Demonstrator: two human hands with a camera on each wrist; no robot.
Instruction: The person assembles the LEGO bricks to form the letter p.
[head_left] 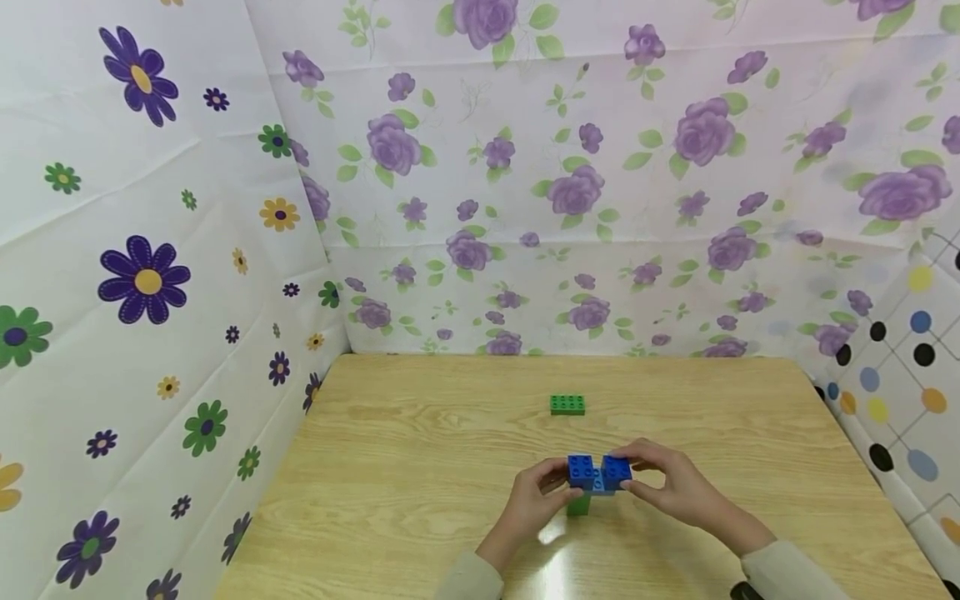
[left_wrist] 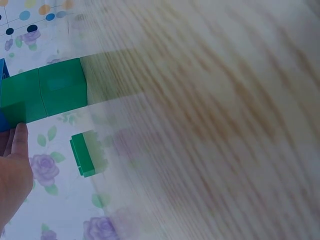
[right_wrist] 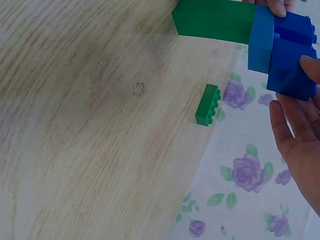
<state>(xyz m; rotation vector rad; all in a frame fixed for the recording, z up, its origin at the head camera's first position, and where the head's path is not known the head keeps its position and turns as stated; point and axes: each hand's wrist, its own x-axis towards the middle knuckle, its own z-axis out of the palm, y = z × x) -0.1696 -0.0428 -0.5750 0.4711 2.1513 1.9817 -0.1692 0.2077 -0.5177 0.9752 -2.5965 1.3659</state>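
Observation:
Over the table stands a small tower: two green blocks (left_wrist: 64,86) stacked at the bottom, a lighter blue brick (right_wrist: 261,42) across them, and two dark blue square bricks on top. My left hand (head_left: 531,498) pinches the left dark blue brick (head_left: 580,472) between thumb and fingers. On the other side, my right hand (head_left: 678,486) grips the right dark blue brick (head_left: 617,472), thumb in front and fingers behind. That brick seems to sit on the overhanging end of the lighter blue one. A narrow gap parts the two dark bricks.
A flat green studded brick (head_left: 567,405) lies farther back on the wood-grain table (head_left: 420,467). Flower-printed cloth (head_left: 525,167) hangs behind the table, with another printed cloth (head_left: 150,350) along the left and a dotted one (head_left: 892,383) at the right.

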